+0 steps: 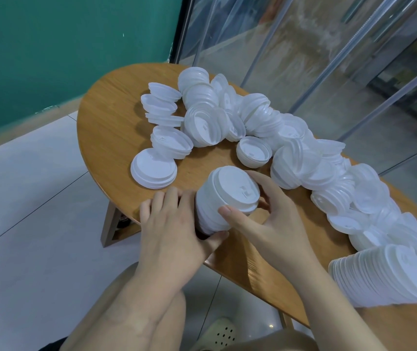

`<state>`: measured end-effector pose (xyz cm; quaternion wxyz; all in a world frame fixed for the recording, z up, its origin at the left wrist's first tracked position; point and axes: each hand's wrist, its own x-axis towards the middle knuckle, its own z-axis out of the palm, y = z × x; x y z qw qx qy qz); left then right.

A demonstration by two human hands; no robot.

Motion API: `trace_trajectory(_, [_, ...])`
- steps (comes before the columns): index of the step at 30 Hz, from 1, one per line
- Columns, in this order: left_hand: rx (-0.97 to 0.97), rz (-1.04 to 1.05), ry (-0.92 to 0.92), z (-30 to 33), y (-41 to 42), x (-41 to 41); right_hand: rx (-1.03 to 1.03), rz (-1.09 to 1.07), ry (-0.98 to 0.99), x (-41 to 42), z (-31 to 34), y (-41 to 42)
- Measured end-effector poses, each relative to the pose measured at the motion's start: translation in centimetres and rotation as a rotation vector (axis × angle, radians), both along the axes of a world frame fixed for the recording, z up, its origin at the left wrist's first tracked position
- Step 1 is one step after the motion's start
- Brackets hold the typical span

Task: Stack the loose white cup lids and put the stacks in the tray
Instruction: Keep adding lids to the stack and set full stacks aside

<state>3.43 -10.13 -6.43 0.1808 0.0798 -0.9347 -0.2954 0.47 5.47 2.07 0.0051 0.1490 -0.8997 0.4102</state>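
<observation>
A stack of white cup lids (225,196) stands tilted near the front edge of the oval wooden table (111,127). My left hand (174,229) wraps around the stack's lower part from the left, thumb under it. My right hand (265,221) grips the top lids, thumb at the front and fingers behind. Several loose white lids (253,117) lie heaped across the table from the far end to the right. A long stack of lids (384,274) lies on its side at the right edge. No tray is in view.
A short stack of lids (154,171) lies flat left of my hands, with several small tilted stacks (162,105) beyond it. A green wall stands at the left and clear plastic strips hang behind the table. Below it are pale floor tiles and my knees.
</observation>
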Motion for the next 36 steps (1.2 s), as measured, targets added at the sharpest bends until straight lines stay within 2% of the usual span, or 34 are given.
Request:
trace_trajectory(8, [0.014,0.006,-0.002,0.1,0.1,-0.1,0.008,0.040,0.051,0.1,-0.3,-0.1])
trace_trajectory(15, [0.034,0.015,0.021,0.2,0.2,0.0,0.105,0.008,0.067,-0.4,-0.3,-0.1])
trace_trajectory(36, [0.058,-0.005,-0.002,0.3,0.1,0.1,-0.009,0.069,0.149,-0.9,-3.1,-1.5])
